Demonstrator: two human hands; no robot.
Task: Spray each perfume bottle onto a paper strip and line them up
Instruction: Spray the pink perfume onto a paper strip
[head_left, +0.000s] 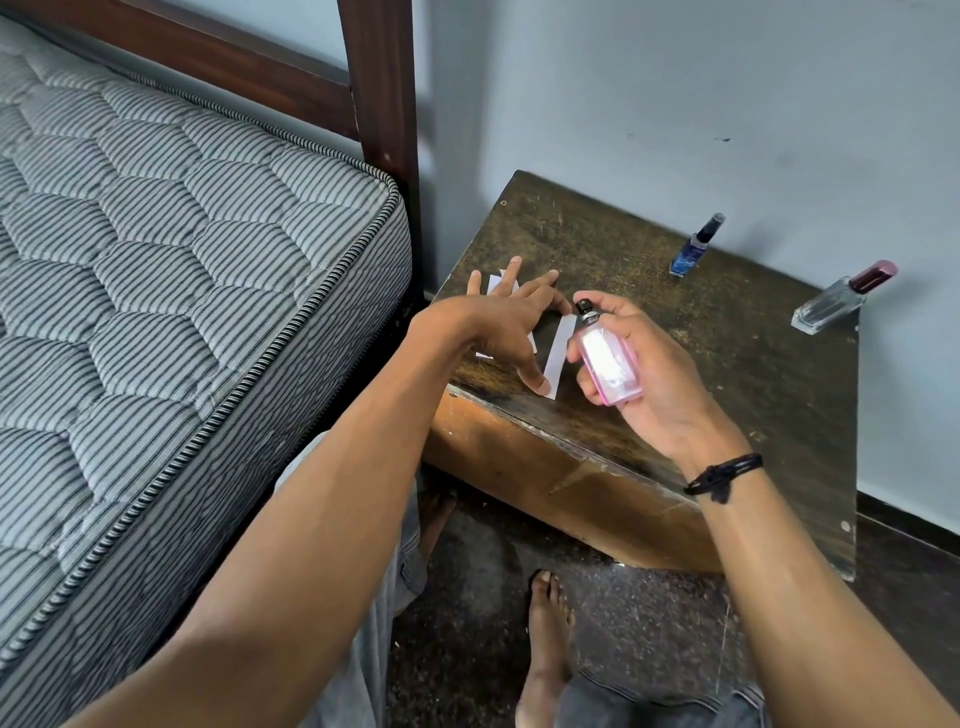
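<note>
My right hand (649, 374) grips a pink perfume bottle (609, 361) with a black spray top, held above the front of the dark wooden table (727, 364), nozzle pointing left. A white paper strip (558, 353) lies on the table just left of the bottle. My left hand (511, 322) rests spread over the table, thumb pressing the strip's near end, fingers covering two more white strips (493, 283). A blue bottle (693, 248) with a black cap stands at the back. A clear bottle (839, 300) with a maroon cap stands at the far right.
A striped mattress (171, 270) on a dark wooden bed frame (382, 83) fills the left side. A pale wall (727, 104) runs behind the table. My bare feet (548, 639) stand on the dark floor below the table's front edge.
</note>
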